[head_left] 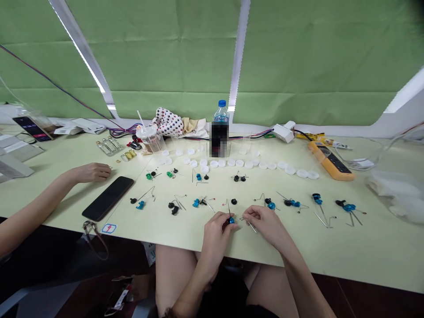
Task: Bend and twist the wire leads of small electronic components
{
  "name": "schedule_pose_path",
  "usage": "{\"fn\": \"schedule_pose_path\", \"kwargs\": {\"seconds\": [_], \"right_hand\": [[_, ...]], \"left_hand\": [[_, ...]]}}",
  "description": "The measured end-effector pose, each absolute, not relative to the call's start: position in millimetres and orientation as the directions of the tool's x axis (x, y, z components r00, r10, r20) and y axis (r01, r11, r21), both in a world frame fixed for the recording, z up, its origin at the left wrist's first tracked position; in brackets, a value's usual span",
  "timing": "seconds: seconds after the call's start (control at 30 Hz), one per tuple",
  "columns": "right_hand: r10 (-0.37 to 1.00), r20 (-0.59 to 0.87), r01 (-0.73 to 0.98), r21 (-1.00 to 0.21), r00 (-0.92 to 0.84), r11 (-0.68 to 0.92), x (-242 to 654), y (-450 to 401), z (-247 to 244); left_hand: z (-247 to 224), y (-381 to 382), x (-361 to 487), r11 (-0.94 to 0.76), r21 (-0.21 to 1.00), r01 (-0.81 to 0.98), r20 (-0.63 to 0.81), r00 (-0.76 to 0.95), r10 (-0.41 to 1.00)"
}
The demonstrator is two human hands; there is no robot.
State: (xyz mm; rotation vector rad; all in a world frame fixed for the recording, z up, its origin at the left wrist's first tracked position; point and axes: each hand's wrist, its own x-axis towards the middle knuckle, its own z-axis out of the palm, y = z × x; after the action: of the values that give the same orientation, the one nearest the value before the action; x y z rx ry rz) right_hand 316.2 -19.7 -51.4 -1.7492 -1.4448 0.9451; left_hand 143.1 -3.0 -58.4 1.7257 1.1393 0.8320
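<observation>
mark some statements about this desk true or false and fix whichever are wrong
1. The left hand holds a blue part. True.
2. The right hand holds nothing. False: it pinches a thin metal rod.
3. The bottle has a blue cap. True.
4. The orange meter stands left of the bottle. False: it lies to the bottle's right.
5. A co-worker's hand rests on the table. True.
6. The white discs form one tall stack. False: they are spread across the table.
</observation>
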Motion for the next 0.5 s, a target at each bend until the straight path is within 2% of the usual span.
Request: {"fn": "schedule_pose_path", "kwargs": {"seconds": [0.1, 0.17, 0.33, 0.5], "right_hand": [[0.982, -0.141, 0.262, -0.950, 0.122, -0.169, 309.5, -23.0, -51.9], [0.980, -0.131, 0.186, -0.970, 0.147, -0.157, 303.9, -26.1, -50.4], [0.978, -0.111, 0.175, -0.974, 0.177, -0.142, 293.3, -30.9, -44.9], [0.976, -0.091, 0.202, -0.971, 0.196, -0.131, 288.2, -31.0, -45.0]], "left_hand": [[-59.8, -2.9, 142.3, -0.172, 0.937, 0.303, 0.061, 0.343, 0.937], [-60.4, -3.2, 142.1, -0.156, 0.950, 0.270, 0.063, 0.323, 0.944], [-60.4, -4.8, 142.7, -0.121, 0.975, 0.186, 0.063, 0.292, 0.954], [-58.3, -6.5, 143.6, -0.118, 0.975, 0.186, 0.059, 0.295, 0.954]]}}
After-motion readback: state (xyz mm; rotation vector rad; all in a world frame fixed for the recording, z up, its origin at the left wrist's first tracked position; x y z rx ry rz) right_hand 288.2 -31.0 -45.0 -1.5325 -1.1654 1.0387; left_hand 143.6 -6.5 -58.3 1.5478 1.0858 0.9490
